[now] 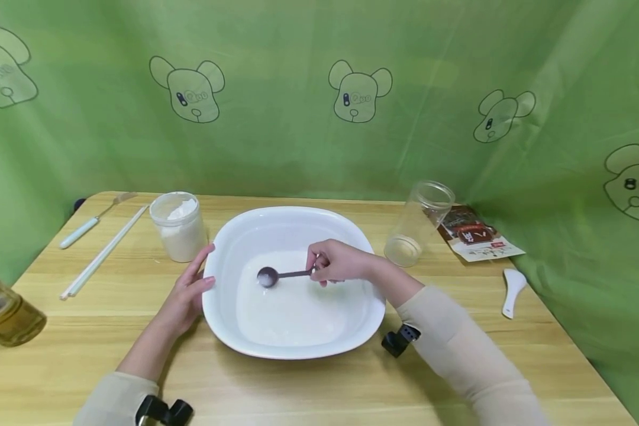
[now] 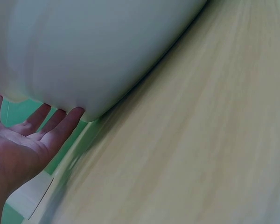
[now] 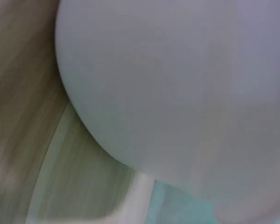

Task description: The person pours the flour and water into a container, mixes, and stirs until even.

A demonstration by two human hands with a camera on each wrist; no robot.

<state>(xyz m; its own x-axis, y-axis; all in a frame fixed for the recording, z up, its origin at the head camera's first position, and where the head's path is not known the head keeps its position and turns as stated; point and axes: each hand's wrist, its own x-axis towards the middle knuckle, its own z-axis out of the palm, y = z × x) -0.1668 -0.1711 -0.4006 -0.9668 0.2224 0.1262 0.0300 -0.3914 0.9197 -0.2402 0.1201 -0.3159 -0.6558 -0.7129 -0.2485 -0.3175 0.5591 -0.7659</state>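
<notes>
Our right hand (image 1: 334,261) pinches the dark spoon (image 1: 283,275) inside the white basin (image 1: 225,296); our left hand (image 1: 183,296), fingers extended, only touches its outside. If we move too quickly, the whitish contents (image 1: 293,313) may splash or the basin may slide.

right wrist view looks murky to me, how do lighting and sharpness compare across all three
Right wrist: dim and soft, the white basin greyed with little surface detail; left wrist: basin also shaded, wood grain on the table hazy, the left hand fairly distinct; head: brightest and sharpest, with a soft shadow below the basin's near rim and pale sheen on the green curtain.
</notes>
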